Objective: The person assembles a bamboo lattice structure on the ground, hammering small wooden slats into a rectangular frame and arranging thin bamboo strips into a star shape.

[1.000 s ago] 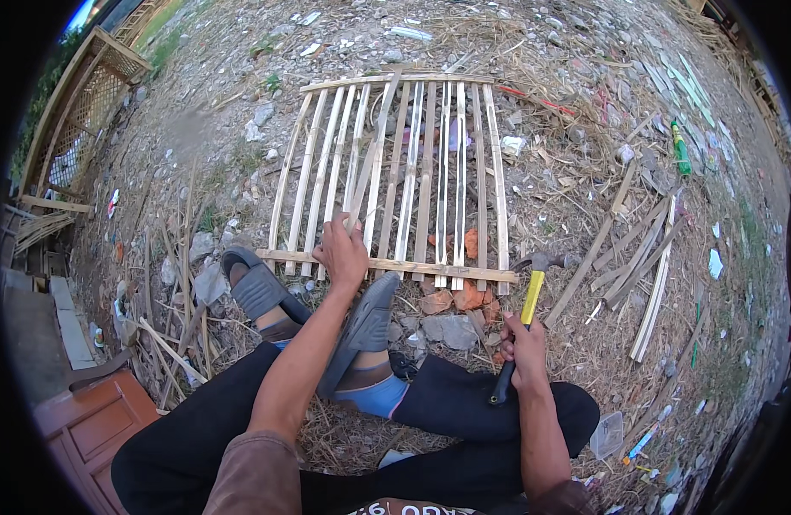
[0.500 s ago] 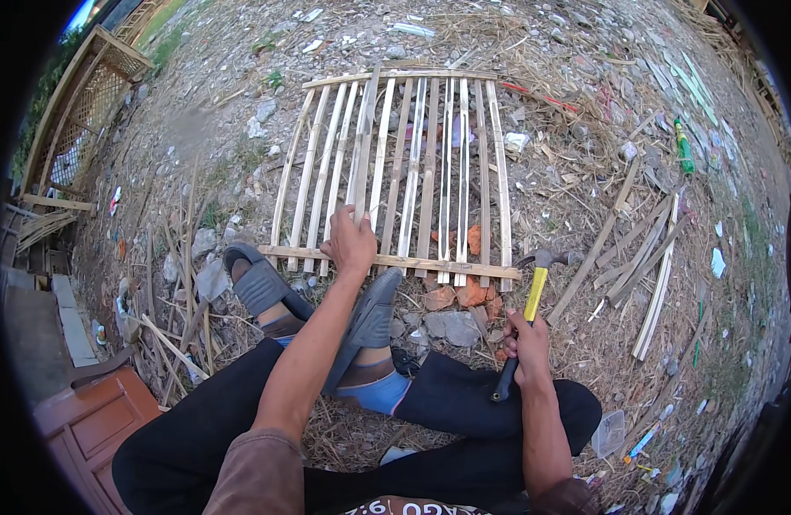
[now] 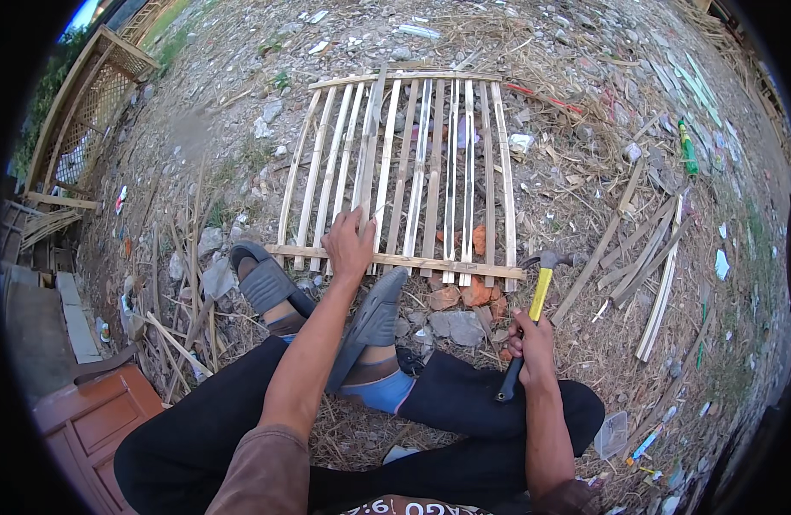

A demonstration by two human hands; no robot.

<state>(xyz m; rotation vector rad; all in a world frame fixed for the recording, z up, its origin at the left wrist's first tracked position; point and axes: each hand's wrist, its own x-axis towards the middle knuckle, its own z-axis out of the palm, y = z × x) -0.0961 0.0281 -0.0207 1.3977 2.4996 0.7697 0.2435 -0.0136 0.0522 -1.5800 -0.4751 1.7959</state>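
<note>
The left hand (image 3: 348,249) pinched a greyish slat (image 3: 372,146) lying on the slatted frame (image 3: 418,172) just ahead of it; the right hand (image 3: 534,343) clenched a hammer (image 3: 541,293). The other slats (image 3: 487,172) looked set across both crosspieces (image 3: 442,264), the pinched one apparently not yet fastened

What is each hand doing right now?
Left hand: touching a grey wooden slat; whether closed, cannot be told.
Right hand: closed, holding a claw hammer.
</note>
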